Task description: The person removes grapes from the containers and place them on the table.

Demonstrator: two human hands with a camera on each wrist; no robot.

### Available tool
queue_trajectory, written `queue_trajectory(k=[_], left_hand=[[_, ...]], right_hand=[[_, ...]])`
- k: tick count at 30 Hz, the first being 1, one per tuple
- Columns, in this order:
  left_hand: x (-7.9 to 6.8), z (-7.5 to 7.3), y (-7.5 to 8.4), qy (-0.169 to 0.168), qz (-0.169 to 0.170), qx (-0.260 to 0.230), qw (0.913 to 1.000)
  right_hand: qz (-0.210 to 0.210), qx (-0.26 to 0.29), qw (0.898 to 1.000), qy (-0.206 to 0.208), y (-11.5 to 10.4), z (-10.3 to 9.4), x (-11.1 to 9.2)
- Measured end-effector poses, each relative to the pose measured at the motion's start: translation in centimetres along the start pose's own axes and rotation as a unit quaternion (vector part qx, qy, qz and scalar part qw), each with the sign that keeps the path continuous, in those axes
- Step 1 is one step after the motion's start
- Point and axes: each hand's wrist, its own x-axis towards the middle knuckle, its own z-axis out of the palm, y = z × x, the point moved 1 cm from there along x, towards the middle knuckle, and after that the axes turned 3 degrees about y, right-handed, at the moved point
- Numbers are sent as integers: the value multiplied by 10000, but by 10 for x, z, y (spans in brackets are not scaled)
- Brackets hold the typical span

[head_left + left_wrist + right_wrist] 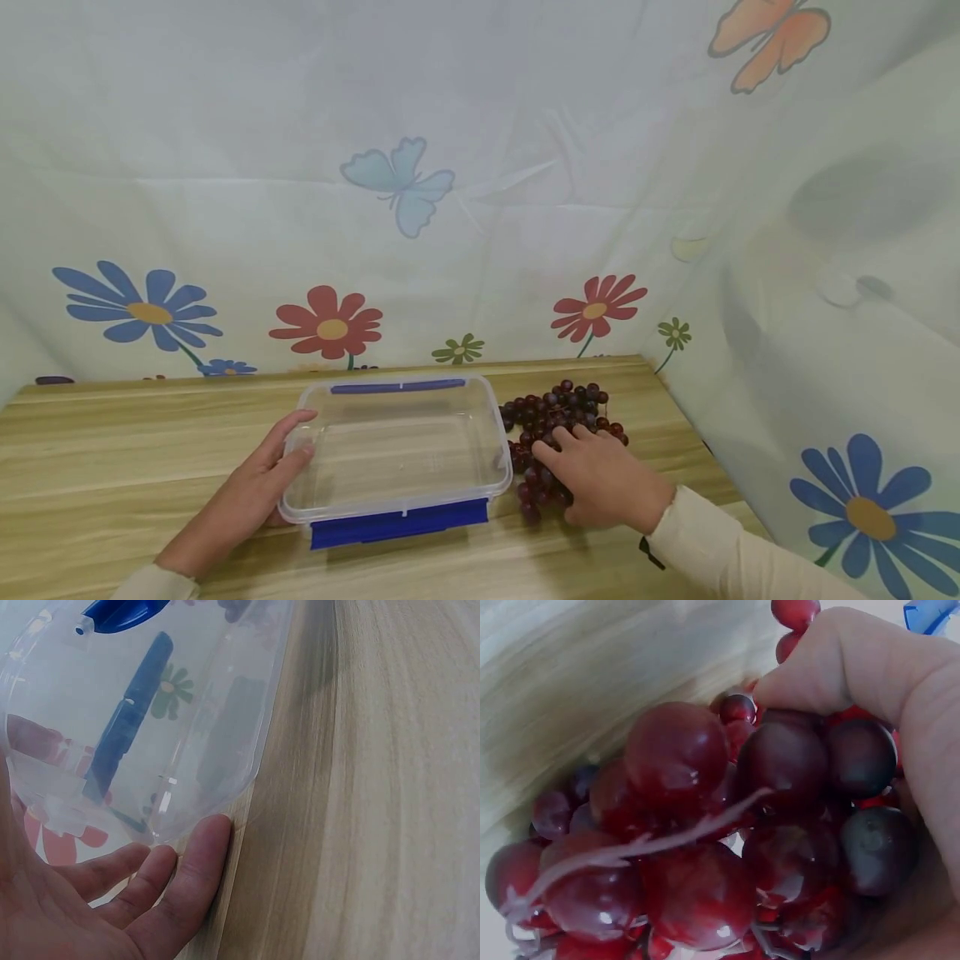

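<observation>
A clear plastic food container (450, 498) with blue side latches (397, 525) sits lidless on the table, with nothing inside it. My left hand (258, 479) holds its left end, thumb over the rim; in the left wrist view the other fingers (199, 862) lie against the lower corner. Just right of the container is a pile of dark red grapes (573, 404). Over its near side, my right hand (607, 475) grips grapes, fingers bent down among them. Close up, the right thumb (840, 660) presses against the grapes (697, 892), with a bare stem across them.
The wood-grain table (135, 467) meets a white cloth backdrop (247, 208) printed with flowers and butterflies at the back. Another stretch of the same cloth (750, 400) rises along the right edge. Something small and black (651, 553) shows below the right cuff.
</observation>
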Motion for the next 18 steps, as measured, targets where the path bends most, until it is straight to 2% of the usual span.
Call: queue_trajectory(k=[5, 12, 18], left_hand=[[-1, 0, 0, 4, -50, -128, 9999], [2, -1, 1, 4, -13, 350, 9994], [2, -1, 0, 23, -55, 349, 9994]], right_hand=[[74, 49, 10000, -14, -5, 8, 2], [76, 116, 9998, -144, -8, 26, 6], [-141, 209, 9996, 85, -11, 35, 6]])
